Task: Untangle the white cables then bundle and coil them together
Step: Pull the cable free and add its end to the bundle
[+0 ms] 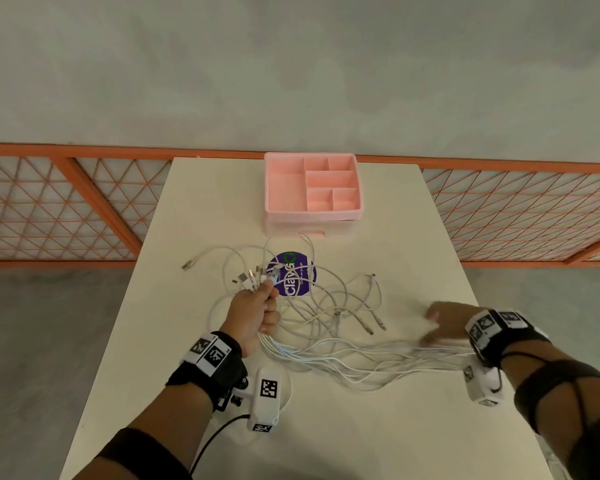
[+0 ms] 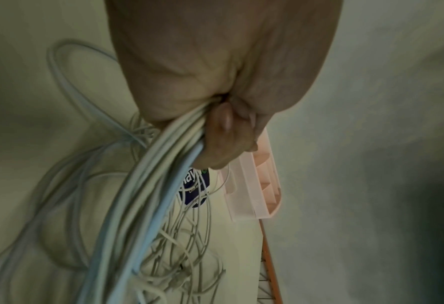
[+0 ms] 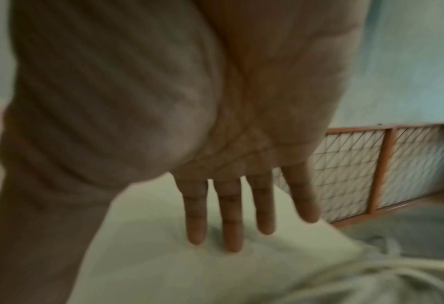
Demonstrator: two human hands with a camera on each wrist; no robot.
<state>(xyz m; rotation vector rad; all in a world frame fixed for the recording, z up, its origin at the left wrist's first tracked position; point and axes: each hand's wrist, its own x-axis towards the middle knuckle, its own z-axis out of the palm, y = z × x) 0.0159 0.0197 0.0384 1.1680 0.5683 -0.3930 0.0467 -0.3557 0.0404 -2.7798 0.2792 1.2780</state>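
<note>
White cables (image 1: 326, 355): bunch clenched in left hand (image 1: 257, 315), remainder strewn on table (image 1: 413, 237), partly covering purple sticker (image 1: 291, 273), lettering only partly legible. Right hand (image 1: 444, 325): motion-blurred, fingers (image 3: 231, 216) extended, grasping nothing.

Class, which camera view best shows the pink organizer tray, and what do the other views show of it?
The head view: the pink organizer tray appears whole from above at the table's far edge, its compartments visible. The left wrist view catches only its side and some dividers beyond the left hand. In the right wrist view I cannot make it out.
</note>
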